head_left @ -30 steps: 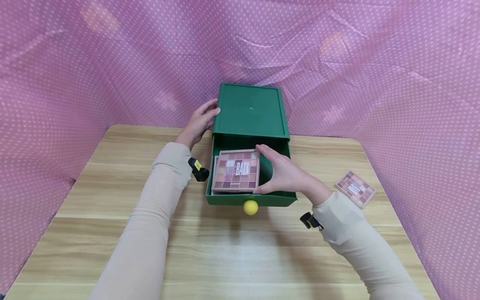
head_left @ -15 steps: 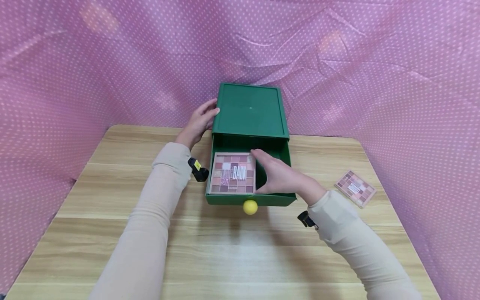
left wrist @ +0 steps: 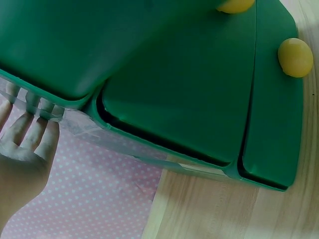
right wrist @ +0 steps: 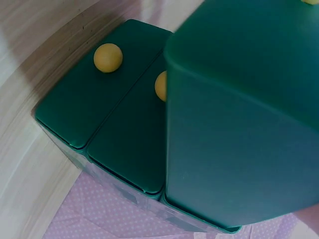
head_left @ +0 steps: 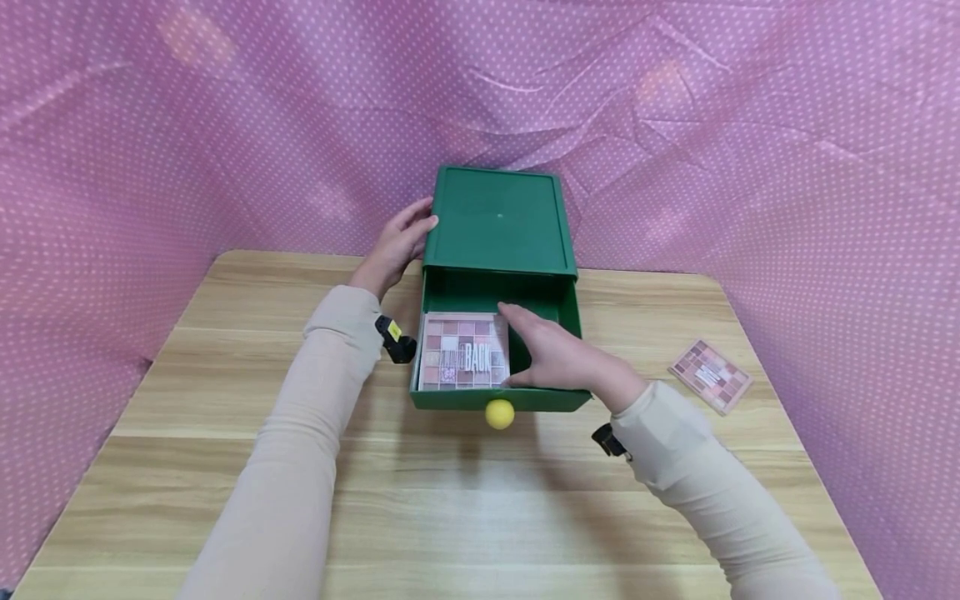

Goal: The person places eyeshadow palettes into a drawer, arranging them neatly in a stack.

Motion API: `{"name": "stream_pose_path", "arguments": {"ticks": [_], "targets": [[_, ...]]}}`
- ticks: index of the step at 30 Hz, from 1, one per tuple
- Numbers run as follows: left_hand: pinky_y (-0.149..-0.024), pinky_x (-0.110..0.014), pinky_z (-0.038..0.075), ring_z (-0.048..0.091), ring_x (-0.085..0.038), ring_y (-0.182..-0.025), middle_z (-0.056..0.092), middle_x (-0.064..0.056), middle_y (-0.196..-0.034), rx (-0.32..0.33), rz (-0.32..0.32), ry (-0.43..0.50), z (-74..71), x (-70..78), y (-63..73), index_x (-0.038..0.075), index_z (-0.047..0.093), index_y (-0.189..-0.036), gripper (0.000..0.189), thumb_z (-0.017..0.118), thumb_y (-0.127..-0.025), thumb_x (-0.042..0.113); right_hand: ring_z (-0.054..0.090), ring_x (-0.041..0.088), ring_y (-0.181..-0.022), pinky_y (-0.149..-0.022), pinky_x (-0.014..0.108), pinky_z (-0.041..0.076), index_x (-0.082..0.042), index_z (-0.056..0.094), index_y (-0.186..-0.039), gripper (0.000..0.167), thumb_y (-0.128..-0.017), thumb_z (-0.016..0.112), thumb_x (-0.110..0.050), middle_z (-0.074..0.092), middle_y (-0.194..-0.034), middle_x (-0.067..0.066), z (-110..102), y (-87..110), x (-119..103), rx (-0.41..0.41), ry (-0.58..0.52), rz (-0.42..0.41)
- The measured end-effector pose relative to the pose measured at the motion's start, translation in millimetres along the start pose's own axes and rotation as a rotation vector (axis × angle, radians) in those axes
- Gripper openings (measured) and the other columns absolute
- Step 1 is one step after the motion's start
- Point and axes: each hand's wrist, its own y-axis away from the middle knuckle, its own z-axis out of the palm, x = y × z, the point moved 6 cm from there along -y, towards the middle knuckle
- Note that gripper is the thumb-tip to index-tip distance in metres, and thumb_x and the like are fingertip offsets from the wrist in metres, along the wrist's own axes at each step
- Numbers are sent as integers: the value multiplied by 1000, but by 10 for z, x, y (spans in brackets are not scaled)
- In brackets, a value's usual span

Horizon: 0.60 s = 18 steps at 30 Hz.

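A green drawer cabinet (head_left: 498, 218) stands at the back of the table, its top drawer (head_left: 543, 400) pulled out. In the drawer's left half lies a pink eyeshadow palette (head_left: 463, 354) lettered "BACK", with a pale edge showing at its left. My right hand (head_left: 555, 354) reaches into the drawer and holds this palette at its right side, between thumb and fingers. My left hand (head_left: 397, 246) rests against the cabinet's left side, fingers extended; the left wrist view shows those fingers (left wrist: 35, 132) on the clear side wall. In the right wrist view the drawer hides most of the right hand.
Another eyeshadow palette (head_left: 711, 377) lies on the wooden table (head_left: 480, 517) at the right. Yellow round knobs stick out from the drawer fronts, including the top drawer's knob (head_left: 499, 414). Two lower drawers (left wrist: 179, 99) are closed. Pink dotted cloth (head_left: 300, 125) surrounds the table.
My right hand has lowered the palette into the drawer, shifting slightly left and toward the front. More of the drawer's back now shows. My left hand has stayed in place.
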Motion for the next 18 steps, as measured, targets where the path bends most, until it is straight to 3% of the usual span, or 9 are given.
{"name": "stream_pose_path", "arguments": {"ticks": [11, 18], "targets": [[-88, -29, 39, 43, -21, -110, 35, -7, -131, 3, -9, -3, -9, 8, 7, 11, 33, -133, 48, 50, -88, 17, 22, 23, -124, -97, 37, 27, -2, 17, -137, 93, -68, 72, -34, 21, -139, 11, -90, 96, 0, 72, -66, 15], [-89, -30, 38, 43, -20, -111, 35, -6, -131, 6, -12, -12, -16, -8, -8, 12, 34, -133, 49, 51, -88, 18, 22, 23, -124, -96, 41, 27, -4, 20, -136, 90, -69, 71, -35, 23, -138, 9, -195, 213, 54, 144, -171, 3]]}}
